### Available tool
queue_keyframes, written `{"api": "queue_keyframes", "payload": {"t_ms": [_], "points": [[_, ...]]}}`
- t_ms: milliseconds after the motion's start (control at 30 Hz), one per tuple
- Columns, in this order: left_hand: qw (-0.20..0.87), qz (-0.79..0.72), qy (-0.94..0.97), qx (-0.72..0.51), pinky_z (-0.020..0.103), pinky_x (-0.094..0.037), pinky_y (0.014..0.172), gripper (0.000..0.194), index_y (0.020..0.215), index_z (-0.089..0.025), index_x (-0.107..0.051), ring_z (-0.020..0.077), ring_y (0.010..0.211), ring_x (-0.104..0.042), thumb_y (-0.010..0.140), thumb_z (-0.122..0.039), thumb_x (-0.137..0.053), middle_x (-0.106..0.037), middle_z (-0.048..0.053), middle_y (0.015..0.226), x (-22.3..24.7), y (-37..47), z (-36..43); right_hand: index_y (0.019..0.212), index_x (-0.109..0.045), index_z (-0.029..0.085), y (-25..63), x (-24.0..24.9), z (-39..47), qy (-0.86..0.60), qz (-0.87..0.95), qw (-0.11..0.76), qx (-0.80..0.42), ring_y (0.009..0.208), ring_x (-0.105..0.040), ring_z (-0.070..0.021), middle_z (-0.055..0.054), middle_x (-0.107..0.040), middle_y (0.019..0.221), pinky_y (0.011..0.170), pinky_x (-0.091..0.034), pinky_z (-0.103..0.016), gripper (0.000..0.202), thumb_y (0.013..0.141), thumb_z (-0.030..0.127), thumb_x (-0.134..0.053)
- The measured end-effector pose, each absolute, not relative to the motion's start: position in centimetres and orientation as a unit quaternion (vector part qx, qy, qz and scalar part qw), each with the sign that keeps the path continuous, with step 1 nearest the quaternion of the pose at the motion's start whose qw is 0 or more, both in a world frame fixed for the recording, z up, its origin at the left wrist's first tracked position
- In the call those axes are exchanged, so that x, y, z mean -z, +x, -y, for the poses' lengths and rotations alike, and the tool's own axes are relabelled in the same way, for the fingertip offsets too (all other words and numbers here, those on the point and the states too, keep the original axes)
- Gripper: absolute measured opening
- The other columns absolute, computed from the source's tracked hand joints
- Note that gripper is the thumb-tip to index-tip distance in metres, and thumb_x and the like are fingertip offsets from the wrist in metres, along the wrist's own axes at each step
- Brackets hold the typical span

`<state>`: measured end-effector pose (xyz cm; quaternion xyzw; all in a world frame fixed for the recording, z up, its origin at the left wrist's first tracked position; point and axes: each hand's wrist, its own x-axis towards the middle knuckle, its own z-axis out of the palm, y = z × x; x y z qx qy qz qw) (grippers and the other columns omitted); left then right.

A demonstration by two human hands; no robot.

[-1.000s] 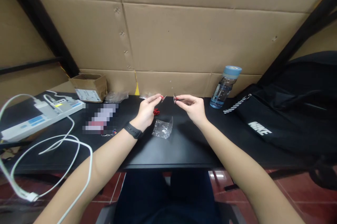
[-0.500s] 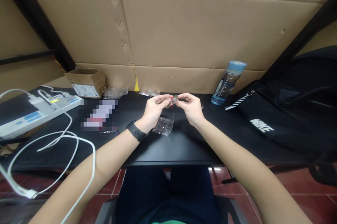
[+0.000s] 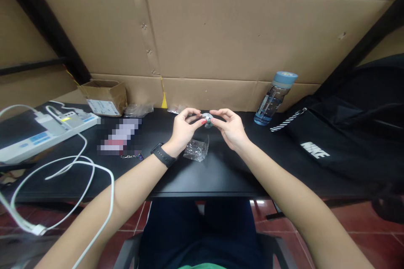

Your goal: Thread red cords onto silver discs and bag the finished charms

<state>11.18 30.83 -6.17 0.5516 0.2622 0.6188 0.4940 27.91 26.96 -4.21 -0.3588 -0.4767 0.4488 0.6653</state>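
Between my two hands, above the black table (image 3: 217, 176), is a small round shiny disc (image 3: 207, 116); its exact kind is too small to make out. My left hand (image 3: 185, 128) pinches its left side between thumb and fingers, with a spot of red at the thumb tip. Thumb and fingers of my right hand (image 3: 229, 128) close on the disc's right side. Just below the hands a crumpled clear plastic bag (image 3: 196, 150) lies on the table. A black watch (image 3: 163, 155) is on my left wrist.
On the left are a power strip (image 3: 41, 137) with plugs, looping white cables (image 3: 91, 163), a cardboard box (image 3: 107, 97) and a blurred-out flat item (image 3: 121, 134). A water bottle (image 3: 274, 99) and a black bag (image 3: 341, 134) stand right. Cardboard (image 3: 221, 33) walls the back.
The disc has turned, so its round face now shows more. Both thumbs have shifted to its lower edge, and the fingers are lifted higher around it.
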Motion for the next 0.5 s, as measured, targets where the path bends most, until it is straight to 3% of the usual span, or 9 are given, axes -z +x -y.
{"api": "queue_keyframes", "payload": {"t_ms": [100, 200, 333, 500], "points": [[0.485, -0.271, 0.548, -0.625, 0.04, -0.062, 0.099, 0.049, 0.102, -0.019, -0.066, 0.023, 0.105, -0.076, 0.064, -0.025, -0.096, -0.072, 0.007, 0.119, 6.7, 11.2, -31.3, 0.089, -0.068, 0.022, 28.3, 4.2, -27.1, -0.367, 0.497, 0.665, -0.42, 0.11, -0.072, -0.0251, -0.008, -0.077, 0.114, 0.099, -0.059, -0.043, 0.036, 0.064, 0.025, -0.094], [0.496, -0.282, 0.578, -0.583, 0.043, -0.059, 0.102, 0.045, 0.104, -0.018, -0.069, 0.0228, 0.102, -0.075, 0.068, -0.028, -0.094, -0.076, 0.008, 0.11, 7.1, 11.1, -31.8, 0.091, -0.069, 0.022, 28.8, 4.4, -27.4, -0.377, 0.521, 0.656, -0.395, 0.113, -0.071, -0.0263, -0.008, -0.077, 0.115, 0.1, -0.058, -0.045, 0.036, 0.065, 0.028, -0.093], [0.485, -0.316, 0.636, -0.512, 0.043, -0.06, 0.093, 0.036, 0.096, -0.016, -0.075, 0.0247, 0.093, -0.076, 0.07, -0.035, -0.091, -0.079, 0.009, 0.095, 7.4, 10.9, -32.4, 0.093, -0.071, 0.02, 29.6, 5.3, -28.5, -0.408, 0.563, 0.618, -0.367, 0.108, -0.073, -0.0264, -0.01, -0.078, 0.115, 0.102, -0.057, -0.046, 0.037, 0.066, 0.033, -0.092], [0.445, -0.35, 0.653, -0.504, 0.04, -0.058, 0.088, 0.032, 0.096, -0.018, -0.076, 0.027, 0.095, -0.077, 0.074, -0.039, -0.088, -0.081, 0.01, 0.096, 7.4, 10.2, -33.2, 0.1, -0.073, 0.02, 31.4, 6.4, -30.3, -0.435, 0.629, 0.572, -0.296, 0.094, -0.076, -0.0237, -0.008, -0.078, 0.109, 0.095, -0.059, -0.045, 0.02, 0.085, 0.035, -0.075]]}}
